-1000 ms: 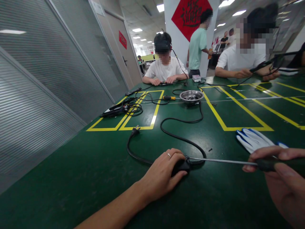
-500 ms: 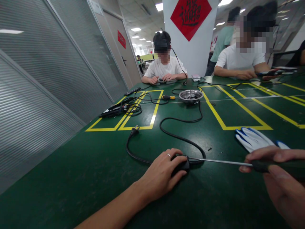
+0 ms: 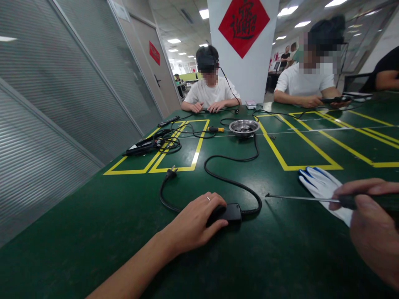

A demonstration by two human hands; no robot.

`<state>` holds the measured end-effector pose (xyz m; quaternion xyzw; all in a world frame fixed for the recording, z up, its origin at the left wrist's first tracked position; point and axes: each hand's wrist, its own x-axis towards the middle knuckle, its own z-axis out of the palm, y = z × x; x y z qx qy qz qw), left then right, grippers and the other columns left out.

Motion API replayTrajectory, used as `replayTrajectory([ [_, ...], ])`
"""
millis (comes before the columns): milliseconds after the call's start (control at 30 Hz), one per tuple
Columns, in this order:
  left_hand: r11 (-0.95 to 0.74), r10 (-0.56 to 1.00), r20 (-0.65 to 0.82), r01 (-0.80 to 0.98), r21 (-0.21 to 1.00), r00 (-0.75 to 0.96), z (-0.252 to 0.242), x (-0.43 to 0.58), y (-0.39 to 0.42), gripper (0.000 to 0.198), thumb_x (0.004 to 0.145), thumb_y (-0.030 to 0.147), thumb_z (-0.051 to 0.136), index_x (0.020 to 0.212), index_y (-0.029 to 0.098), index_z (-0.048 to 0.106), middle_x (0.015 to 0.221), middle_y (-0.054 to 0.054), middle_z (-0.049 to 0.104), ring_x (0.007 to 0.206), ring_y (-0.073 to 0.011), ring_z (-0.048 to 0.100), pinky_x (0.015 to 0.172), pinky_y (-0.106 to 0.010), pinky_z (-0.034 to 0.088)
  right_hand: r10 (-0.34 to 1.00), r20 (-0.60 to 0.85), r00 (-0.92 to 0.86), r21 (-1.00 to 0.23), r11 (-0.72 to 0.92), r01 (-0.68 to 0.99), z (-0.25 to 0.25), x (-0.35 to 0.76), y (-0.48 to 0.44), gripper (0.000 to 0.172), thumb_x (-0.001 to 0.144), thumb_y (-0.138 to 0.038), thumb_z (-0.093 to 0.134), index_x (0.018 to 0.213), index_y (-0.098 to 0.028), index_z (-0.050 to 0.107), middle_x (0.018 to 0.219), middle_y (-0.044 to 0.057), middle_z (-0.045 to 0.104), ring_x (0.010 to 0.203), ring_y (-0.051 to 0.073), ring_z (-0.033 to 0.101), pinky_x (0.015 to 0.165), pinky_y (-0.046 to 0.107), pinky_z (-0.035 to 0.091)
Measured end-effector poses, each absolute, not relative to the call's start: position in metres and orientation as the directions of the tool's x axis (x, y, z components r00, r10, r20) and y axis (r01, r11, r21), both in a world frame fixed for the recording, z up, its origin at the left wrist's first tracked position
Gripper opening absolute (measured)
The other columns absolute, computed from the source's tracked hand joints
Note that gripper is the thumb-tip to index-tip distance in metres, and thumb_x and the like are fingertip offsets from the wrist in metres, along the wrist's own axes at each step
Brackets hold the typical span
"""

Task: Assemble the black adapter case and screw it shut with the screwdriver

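A black power adapter (image 3: 233,212) lies on the green table, with a cord at each end and a small screw or hole in its near-top corner. My left hand (image 3: 202,220) wraps over its left part, fingers closed around it. In my right hand (image 3: 372,211), at the right edge, is a screwdriver (image 3: 299,198) with a dark handle and a long thin shaft pointing left. Its tip meets a small dark screw (image 3: 267,195) right of the adapter; whether the screw clings to the tip or rests on the table, I cannot tell.
A white glove with blue trim (image 3: 324,187) lies partly behind my right hand. Farther off are a metal bowl (image 3: 244,128) with small parts, a yellow-handled screwdriver (image 3: 215,129), a plug (image 3: 171,171) and bundled cables (image 3: 149,145). Two people (image 3: 212,91) in white shirts sit across.
The screwdriver tip has left the adapter's right end and moved right to the small screw. My left hand has slid back, uncovering more of the adapter. The camera view has shifted slightly.
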<state>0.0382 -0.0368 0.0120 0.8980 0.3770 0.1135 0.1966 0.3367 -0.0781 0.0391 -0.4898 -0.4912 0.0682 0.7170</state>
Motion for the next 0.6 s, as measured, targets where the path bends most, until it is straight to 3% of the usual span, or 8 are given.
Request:
replayTrajectory([
  [167, -0.644, 0.720, 0.049, 0.641, 0.417, 0.692, 0.014, 0.037, -0.034, 0.026, 0.089, 0.039, 0.059, 0.105, 0.021, 0.049, 0.105, -0.005, 0.058, 0.095, -0.0221, 0.053, 0.083, -0.035, 0.044, 0.540, 0.705, 0.461, -0.710, 0.534, 0.459, 0.035, 0.340, -0.080, 0.021, 0.071, -0.026, 0.063, 0.088, -0.032, 0.053, 0.073, 0.001, 0.057, 0.063, 0.022, 0.059, 0.054, 0.042, 0.047],
  [333, -0.652, 0.718, 0.018, 0.663, 0.368, 0.695, 0.019, 0.032, -0.034, 0.037, 0.082, 0.040, 0.065, 0.110, 0.021, 0.050, 0.101, -0.006, 0.058, 0.092, -0.0240, 0.054, 0.082, -0.037, 0.044, 0.567, 0.681, 0.463, -0.732, 0.516, 0.445, 0.023, 0.340, -0.077, 0.021, 0.073, -0.024, 0.062, 0.091, -0.029, 0.053, 0.082, 0.003, 0.057, 0.070, 0.023, 0.059, 0.061, 0.045, 0.048],
  [467, -0.625, 0.716, 0.015, 0.631, 0.459, 0.698, 0.020, 0.029, -0.034, 0.032, 0.084, 0.026, 0.062, 0.113, 0.022, 0.048, 0.107, -0.004, 0.057, 0.091, -0.0204, 0.056, 0.080, -0.032, 0.046, 0.555, 0.692, 0.461, -0.721, 0.553, 0.418, 0.018, 0.340, -0.075, 0.025, 0.070, -0.023, 0.064, 0.093, -0.028, 0.055, 0.079, 0.003, 0.057, 0.070, 0.025, 0.059, 0.058, 0.046, 0.048],
  [600, -0.589, 0.734, 0.023, 0.619, 0.520, 0.679, 0.015, 0.030, -0.032, 0.031, 0.084, 0.026, 0.063, 0.111, 0.022, 0.050, 0.108, -0.004, 0.058, 0.090, -0.0194, 0.057, 0.078, -0.031, 0.047, 0.578, 0.681, 0.449, -0.732, 0.553, 0.397, 0.017, 0.348, -0.078, 0.029, 0.070, -0.018, 0.064, 0.096, -0.028, 0.055, 0.083, 0.003, 0.058, 0.072, 0.023, 0.059, 0.061, 0.045, 0.048],
])
